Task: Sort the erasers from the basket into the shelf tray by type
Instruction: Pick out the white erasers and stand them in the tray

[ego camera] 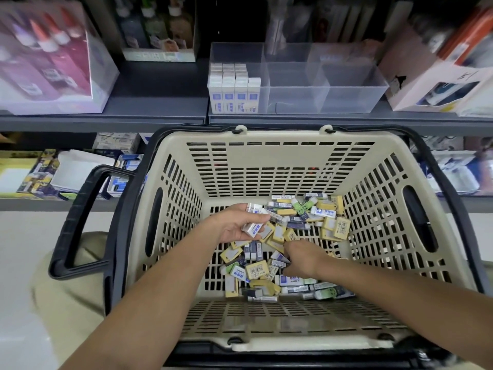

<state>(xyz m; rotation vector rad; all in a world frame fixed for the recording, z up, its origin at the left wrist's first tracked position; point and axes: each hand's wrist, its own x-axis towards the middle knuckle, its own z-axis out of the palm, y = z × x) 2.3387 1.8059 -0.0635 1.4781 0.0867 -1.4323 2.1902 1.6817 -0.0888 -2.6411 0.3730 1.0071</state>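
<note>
A beige basket point(280, 161) with black handles holds a heap of mixed erasers point(332, 227): white-and-blue, yellow, dark and green ones. My left hand point(234, 222) hovers palm up over the heap and holds several white erasers point(254, 227) with blue labels. My right hand point(301, 259) is down in the heap, fingers curled around a dark-sleeved eraser point(279, 257). On the shelf above stands a clear divided tray point(352, 97). Its left compartment holds upright white erasers with blue labels point(234, 89); the other compartments look bare.
A pink box of glue bottles point(50, 60) stands on the shelf at left, a white carton point(437, 84) at right. Boxes of stationery point(77, 172) fill the lower shelf behind the basket. The basket's left handle point(80, 222) hangs outward.
</note>
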